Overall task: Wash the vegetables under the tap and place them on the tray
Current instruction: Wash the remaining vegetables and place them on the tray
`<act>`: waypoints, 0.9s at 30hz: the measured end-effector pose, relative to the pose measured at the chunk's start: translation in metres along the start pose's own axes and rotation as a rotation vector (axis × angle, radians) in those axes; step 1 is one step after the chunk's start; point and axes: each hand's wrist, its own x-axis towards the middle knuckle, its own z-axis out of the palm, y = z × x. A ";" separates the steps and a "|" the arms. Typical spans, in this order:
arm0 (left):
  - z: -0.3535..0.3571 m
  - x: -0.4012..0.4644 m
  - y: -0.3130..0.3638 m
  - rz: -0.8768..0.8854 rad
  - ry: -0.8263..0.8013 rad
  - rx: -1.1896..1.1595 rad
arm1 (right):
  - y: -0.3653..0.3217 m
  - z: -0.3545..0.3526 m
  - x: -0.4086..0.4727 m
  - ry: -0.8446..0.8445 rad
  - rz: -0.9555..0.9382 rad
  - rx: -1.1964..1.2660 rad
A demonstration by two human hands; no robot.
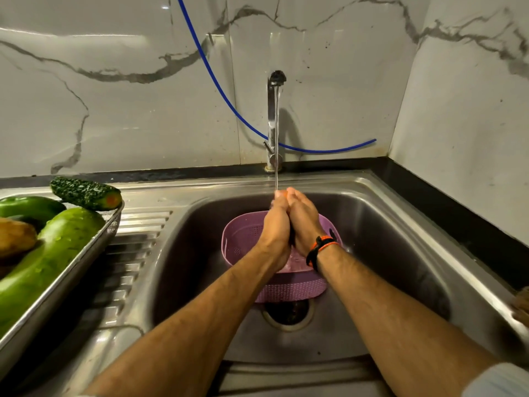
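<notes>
Just one view for us here, a wide-angle head cam looking forward and down into the sink (400,224), close over both forearms, facing the tap (273,118) and the marble back wall (114,96)

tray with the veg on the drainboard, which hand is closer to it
Left. The left hand is on the side toward the tray; the right hand, pressed against it under the tap, lies just beyond.

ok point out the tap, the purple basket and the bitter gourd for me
tap (272,118): head view, on the upright metal stem.
purple basket (240,239): head view, on its left inner wall.
bitter gourd (83,192): head view, on the middle of its bumpy skin.
</notes>
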 end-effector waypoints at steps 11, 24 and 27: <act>-0.023 0.030 -0.006 0.049 0.189 -0.182 | 0.006 0.017 0.002 -0.030 -0.067 -0.331; -0.018 0.025 -0.002 0.051 0.146 -0.313 | 0.005 0.014 0.002 -0.067 -0.132 -0.290; -0.024 0.021 0.005 0.068 0.167 -0.216 | 0.010 0.021 -0.003 -0.140 -0.105 -0.304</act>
